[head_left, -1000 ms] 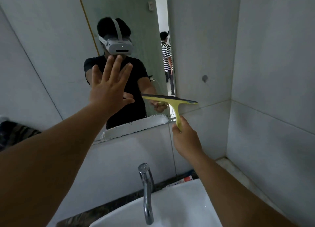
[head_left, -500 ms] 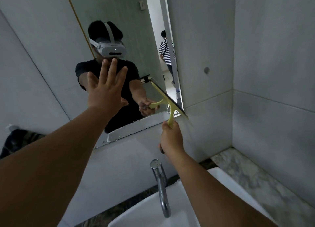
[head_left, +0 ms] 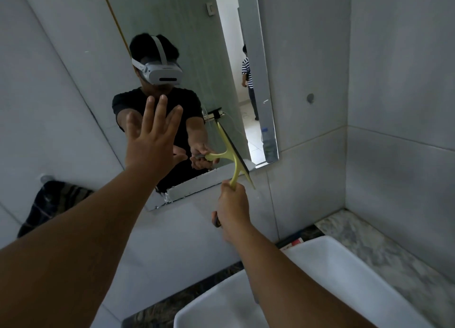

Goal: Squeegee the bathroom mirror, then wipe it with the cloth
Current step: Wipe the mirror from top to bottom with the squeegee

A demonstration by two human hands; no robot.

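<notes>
1. Mirror (head_left: 204, 44) hangs on the grey tiled wall above the white sink (head_left: 332, 266); it fills the upper centre of the head view, tilted by the wide lens.
2. Squeegee (head_left: 232, 155), yellow with a dark blade, lies against the lower right part of the glass. The blade runs steeply, almost on end, and its lower tip overhangs the mirror's bottom edge.
3. Right hand (head_left: 232, 208) has its fingers wrapped shut round the squeegee handle, gripping from below, probably so the blade can be pressed flat and pulled across.
4. Left hand (head_left: 154, 140) is raised, fingers spread and straight, holding nothing. It seems to brace on or near the glass; contact cannot be told.
5. Dark patterned cloth (head_left: 53, 204) hangs on the wall at the left, well apart from both hands, likely parked there for the wipe step, not yet done.
6. Judgement: squeegee stage is under way, working the bottom right corner.
7. Writing: none readable. A red and white packet (head_left: 294, 242) behind the sink is too small to read. A water bottle shows only as a reflection.
</notes>
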